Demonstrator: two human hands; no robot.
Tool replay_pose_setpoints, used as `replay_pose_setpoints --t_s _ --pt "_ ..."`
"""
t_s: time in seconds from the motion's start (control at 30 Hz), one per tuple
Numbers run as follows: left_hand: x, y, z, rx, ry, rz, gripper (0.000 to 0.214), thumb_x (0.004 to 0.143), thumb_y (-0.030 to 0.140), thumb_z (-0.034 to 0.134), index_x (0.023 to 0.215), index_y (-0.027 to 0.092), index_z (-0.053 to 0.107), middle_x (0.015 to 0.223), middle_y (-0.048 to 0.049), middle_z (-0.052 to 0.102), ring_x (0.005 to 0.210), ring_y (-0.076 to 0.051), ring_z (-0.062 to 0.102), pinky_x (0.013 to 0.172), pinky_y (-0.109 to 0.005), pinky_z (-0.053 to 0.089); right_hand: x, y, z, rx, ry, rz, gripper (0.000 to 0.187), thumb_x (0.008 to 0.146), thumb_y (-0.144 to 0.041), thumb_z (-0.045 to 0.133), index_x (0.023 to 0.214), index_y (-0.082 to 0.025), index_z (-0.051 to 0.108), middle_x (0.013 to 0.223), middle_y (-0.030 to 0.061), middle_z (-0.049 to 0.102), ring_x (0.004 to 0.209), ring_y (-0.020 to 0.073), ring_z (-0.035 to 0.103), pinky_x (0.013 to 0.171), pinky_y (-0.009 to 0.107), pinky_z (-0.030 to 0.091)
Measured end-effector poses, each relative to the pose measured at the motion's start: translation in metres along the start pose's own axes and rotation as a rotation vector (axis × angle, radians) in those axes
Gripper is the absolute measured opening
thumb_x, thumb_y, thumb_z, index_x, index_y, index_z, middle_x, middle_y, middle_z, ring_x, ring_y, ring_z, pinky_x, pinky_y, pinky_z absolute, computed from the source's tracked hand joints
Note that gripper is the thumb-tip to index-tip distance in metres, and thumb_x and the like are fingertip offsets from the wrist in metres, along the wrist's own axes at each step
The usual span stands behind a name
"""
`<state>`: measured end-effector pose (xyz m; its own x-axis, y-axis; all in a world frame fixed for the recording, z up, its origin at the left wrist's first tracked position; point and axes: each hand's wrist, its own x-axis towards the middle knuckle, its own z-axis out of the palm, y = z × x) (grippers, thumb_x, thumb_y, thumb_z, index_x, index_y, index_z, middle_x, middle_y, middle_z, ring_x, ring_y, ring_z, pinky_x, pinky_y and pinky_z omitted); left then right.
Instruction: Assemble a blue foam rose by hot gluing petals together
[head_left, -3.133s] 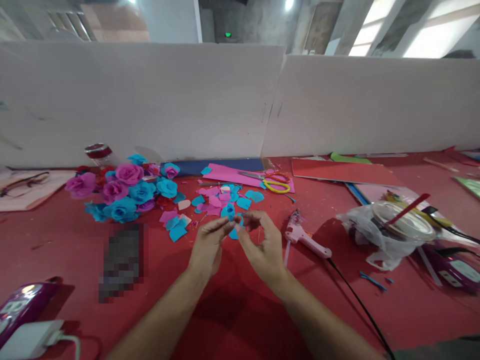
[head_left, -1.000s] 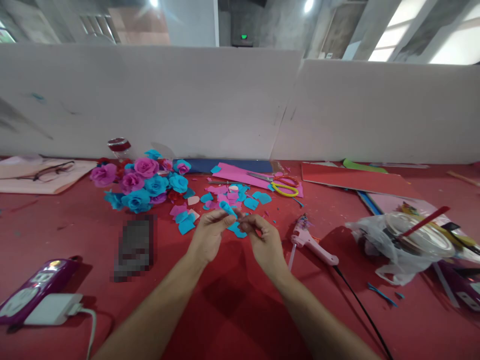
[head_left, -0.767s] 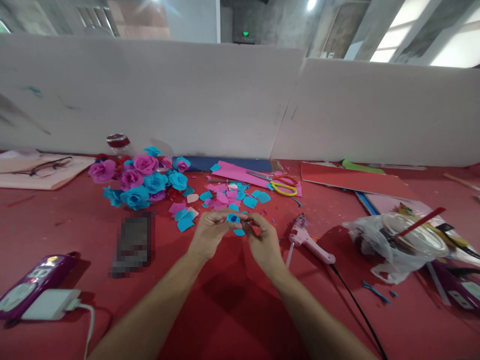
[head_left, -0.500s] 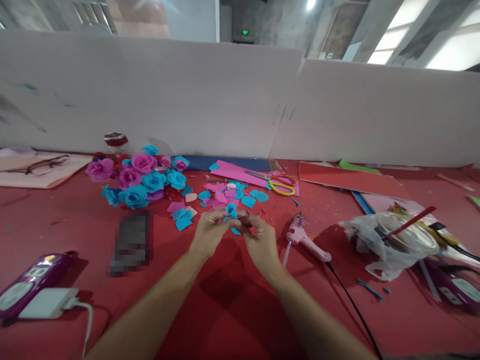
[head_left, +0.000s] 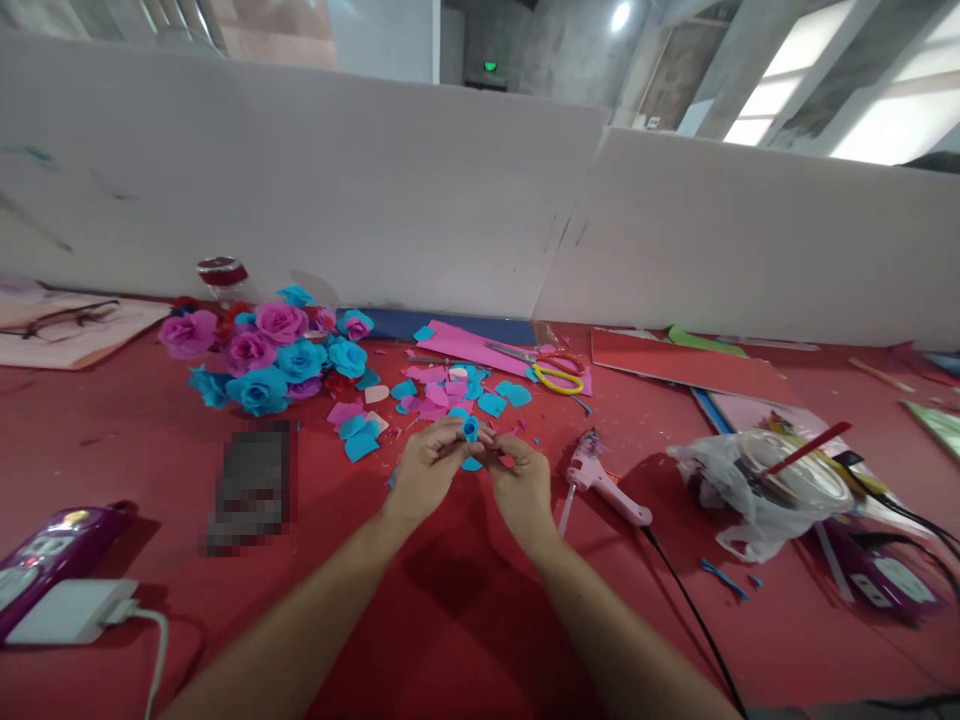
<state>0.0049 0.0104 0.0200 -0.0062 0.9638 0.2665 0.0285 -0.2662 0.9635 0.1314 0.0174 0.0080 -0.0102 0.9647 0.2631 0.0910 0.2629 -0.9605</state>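
Note:
A small blue paper flower (head_left: 470, 428), rolled into a tight cup, is pinched between the thumb and fingers of my left hand (head_left: 424, 465). My right hand (head_left: 519, 485) is closed too, its fingertips pressed together at the flower's lower right side. The flower's base is hidden by the fingers. Just beyond the hands lie loose blue and pink paper petals (head_left: 435, 390). Scissors (head_left: 551, 368) with red and yellow handles rest on a pink paper strip (head_left: 465, 343). To the right of my right hand is a pink glue gun (head_left: 607, 485) with a glue stick in it.
Finished paper flowers (head_left: 270, 350) are bunched at the back left, above a blurred dark rectangle (head_left: 251, 490). Power strips (head_left: 56, 550) sit at both sides. A plastic-wrapped tub (head_left: 795, 470) and a red board (head_left: 690, 362) are on the right. A white partition (head_left: 337, 190) stands behind.
The flower's opening has tipped more toward me in my fingers. The view has shifted slightly to the right; the things on the table have stayed put.

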Motion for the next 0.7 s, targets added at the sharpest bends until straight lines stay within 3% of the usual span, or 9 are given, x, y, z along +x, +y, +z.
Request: replay_pose_setpoints --t_s 0.13,0.23,0.4,0.57,0.7 --pt "-0.001 0.002 0.002 0.016 0.033 0.02 0.014 0.074 0.023 0.065 0.086 0.023 0.072 0.093 -0.0021 0.071 0.089 -0.019 0.063 0.084 -0.031 0.049 0.0 -0.004 0.0 0.024 0.01 0.033 0.013 0.07 -0.022 0.06 0.071 -0.02 0.073 0.071 0.0014 0.071 0.069 0.018 0.062 0.067 0.029 0.048" --pt "-0.001 -0.002 0.004 -0.011 0.104 -0.027 0.008 0.071 0.025 0.067 0.078 0.021 0.071 0.085 -0.0011 0.069 0.08 -0.017 0.062 0.078 -0.03 0.05 0.0 -0.005 0.0 0.009 0.024 0.059 0.011 0.07 -0.026 0.064 0.072 -0.02 0.073 0.072 0.0021 0.072 0.068 0.0181 0.062 0.067 0.029 0.048" --pt "0.001 -0.011 0.005 -0.222 0.158 -0.087 0.007 0.07 0.024 0.068 0.065 0.021 0.071 0.085 -0.002 0.07 0.087 -0.018 0.062 0.083 -0.03 0.047 0.0 -0.006 0.001 -0.026 -0.004 0.057 0.016 0.073 -0.032 0.064 0.07 -0.019 0.072 0.068 0.002 0.07 0.066 0.0177 0.061 0.066 0.029 0.047" --pt "0.002 -0.014 0.003 -0.4 0.082 -0.259 0.015 0.071 0.029 0.07 0.08 0.018 0.074 0.081 -0.0044 0.071 0.085 -0.018 0.063 0.086 -0.032 0.045 0.001 -0.008 0.002 -0.009 -0.094 0.084 0.016 0.073 -0.031 0.064 0.074 -0.017 0.073 0.072 0.0026 0.071 0.068 0.0177 0.061 0.067 0.029 0.047" --pt "0.001 -0.01 0.006 -0.321 0.002 -0.282 0.025 0.078 0.036 0.061 0.086 0.017 0.074 0.092 -0.0077 0.072 0.086 -0.019 0.064 0.087 -0.034 0.046 0.003 -0.004 0.0 0.132 -0.058 0.142 0.015 0.071 -0.029 0.067 0.078 -0.017 0.072 0.074 0.0028 0.07 0.07 0.0168 0.061 0.07 0.03 0.047"
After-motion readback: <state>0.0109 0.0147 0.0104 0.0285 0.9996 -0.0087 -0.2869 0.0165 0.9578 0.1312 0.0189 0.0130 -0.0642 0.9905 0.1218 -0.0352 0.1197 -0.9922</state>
